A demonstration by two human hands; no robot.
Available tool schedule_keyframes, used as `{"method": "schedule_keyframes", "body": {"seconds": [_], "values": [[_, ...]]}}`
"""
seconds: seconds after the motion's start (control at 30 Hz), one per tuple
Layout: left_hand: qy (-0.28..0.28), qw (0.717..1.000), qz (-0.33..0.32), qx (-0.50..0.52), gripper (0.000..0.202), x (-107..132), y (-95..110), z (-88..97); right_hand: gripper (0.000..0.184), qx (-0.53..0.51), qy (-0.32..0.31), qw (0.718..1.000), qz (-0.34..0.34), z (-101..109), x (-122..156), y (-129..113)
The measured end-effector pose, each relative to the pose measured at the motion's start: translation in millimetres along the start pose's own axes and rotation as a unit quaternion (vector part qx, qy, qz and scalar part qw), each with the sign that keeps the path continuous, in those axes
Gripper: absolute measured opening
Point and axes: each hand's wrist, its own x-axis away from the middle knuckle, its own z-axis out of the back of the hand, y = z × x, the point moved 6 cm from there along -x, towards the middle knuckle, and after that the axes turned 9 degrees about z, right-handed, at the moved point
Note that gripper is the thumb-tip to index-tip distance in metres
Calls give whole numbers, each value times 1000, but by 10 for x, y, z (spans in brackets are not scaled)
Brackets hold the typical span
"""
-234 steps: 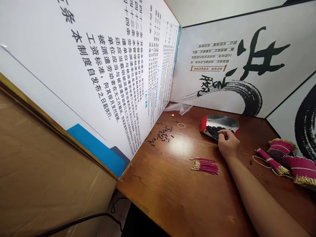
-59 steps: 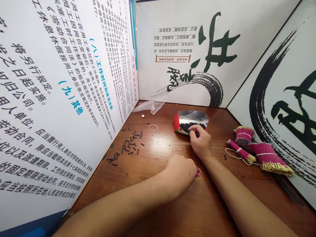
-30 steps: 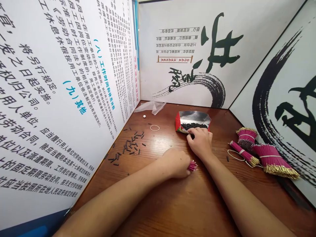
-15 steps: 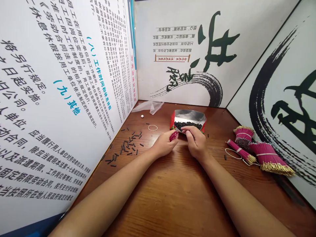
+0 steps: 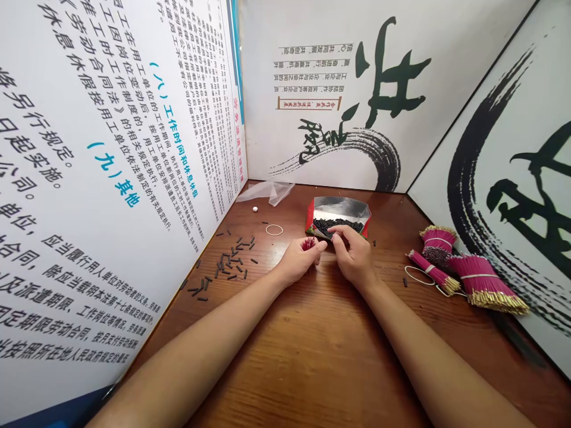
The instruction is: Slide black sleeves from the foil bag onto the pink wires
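My left hand (image 5: 300,259) is closed around a small bunch of pink wires (image 5: 307,244), whose ends poke up between thumb and fingers. Just to the right, my right hand (image 5: 353,252) has thumb and forefinger bent together at the front edge of an open box (image 5: 366,229). Whatever sits between those fingertips is too small to make out. The box is red outside and silvery inside, with many short black tubes (image 5: 339,226) in it. Both hands are near each other, low over the table.
More black tubes (image 5: 229,264) lie scattered at the left. Behind them are a rubber band (image 5: 273,230), a small white bit (image 5: 255,209) and a clear plastic bag (image 5: 272,191). Banded bundles of pink wires (image 5: 482,279) with gold tips lie right. Printed panels (image 5: 312,154) enclose the table.
My left hand has turned a little, so the pink wires point more upward. My right hand stays by the front of the box. The view has shifted slightly.
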Motion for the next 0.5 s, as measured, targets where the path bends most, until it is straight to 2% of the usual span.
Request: {"method": "schedule_keyframes", "body": {"seconds": [0.2,0.27,0.37,0.5], "values": [[-19,1000,19,-11,52,4,-36,-31,20,-3,-9,1000,-9,-11,8,21],[0,1000,2,-4,52,22,-4,-26,20,-1,-9,1000,-12,-10,7,18],[43,997,-59,21,54,63,103,3,21,1,-8,1000,-19,-10,6,13],[30,997,-71,-30,51,77,148,-22,21,5,-4,1000,-22,-7,7,10]]}}
